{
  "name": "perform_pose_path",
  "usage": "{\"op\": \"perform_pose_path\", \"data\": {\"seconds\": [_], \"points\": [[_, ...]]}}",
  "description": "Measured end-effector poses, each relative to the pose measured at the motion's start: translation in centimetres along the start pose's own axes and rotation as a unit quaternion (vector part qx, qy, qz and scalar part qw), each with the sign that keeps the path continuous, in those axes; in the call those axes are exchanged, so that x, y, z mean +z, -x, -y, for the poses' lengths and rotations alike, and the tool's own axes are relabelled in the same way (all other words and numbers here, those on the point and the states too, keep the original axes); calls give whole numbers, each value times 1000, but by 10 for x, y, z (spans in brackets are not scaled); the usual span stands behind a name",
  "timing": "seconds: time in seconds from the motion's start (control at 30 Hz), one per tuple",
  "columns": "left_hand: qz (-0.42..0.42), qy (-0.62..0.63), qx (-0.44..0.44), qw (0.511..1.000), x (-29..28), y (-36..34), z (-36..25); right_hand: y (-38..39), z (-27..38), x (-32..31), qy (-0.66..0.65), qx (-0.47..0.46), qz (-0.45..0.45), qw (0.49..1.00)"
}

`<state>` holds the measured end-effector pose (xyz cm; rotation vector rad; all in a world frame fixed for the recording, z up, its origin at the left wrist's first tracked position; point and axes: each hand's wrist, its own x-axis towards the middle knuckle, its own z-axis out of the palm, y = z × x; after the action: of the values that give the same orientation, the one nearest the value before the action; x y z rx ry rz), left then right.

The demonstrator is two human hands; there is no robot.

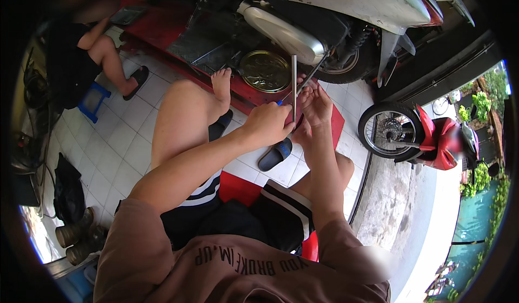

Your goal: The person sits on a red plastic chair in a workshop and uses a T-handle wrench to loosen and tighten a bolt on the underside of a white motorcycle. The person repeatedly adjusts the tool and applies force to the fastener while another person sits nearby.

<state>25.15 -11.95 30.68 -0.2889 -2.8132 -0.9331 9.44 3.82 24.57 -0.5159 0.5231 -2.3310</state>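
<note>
Silver bar [294, 81]: between the hands; long axis points away from the person, toward the motorcycle [346, 0].
Left hand [267, 124]: nearer; fingers curled round the bar's near end.
Right hand [319, 105]: just right of the bar, fingers bent beside the dark rod [309, 78]; view crowded, cannot tell whether it pinches.
Rod slant: crosses the bar, rising right toward the rear wheel [351, 70].
Round pan [241, 76]: left of the bar, on the red platform [335, 123].
</note>
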Motion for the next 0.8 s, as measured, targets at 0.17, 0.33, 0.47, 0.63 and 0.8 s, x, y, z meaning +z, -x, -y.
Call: {"op": "perform_pose_path", "data": {"seconds": [0.17, 0.33, 0.47, 0.63, 0.8], "points": [[-50, 30, 68, 996, -18, -1, -21, 1, -9, 5, -5, -34, -27, 999], [-109, -71, -47, 990, -18, -7, 1, 5, -9, 4, -54, -30, -12, 998], [-116, -31, -21, 993, -6, -11, 14, 8, -15, 5, -54, -52, -9, 997], [-158, 22, -1, 987, 6, -16, 12, 13, -38, 19, 90, 27, -32, 995], [-111, 30, 116, 987, 8, -22, 8, 19, -31, 7, 88, 17, -84, 992]]}}
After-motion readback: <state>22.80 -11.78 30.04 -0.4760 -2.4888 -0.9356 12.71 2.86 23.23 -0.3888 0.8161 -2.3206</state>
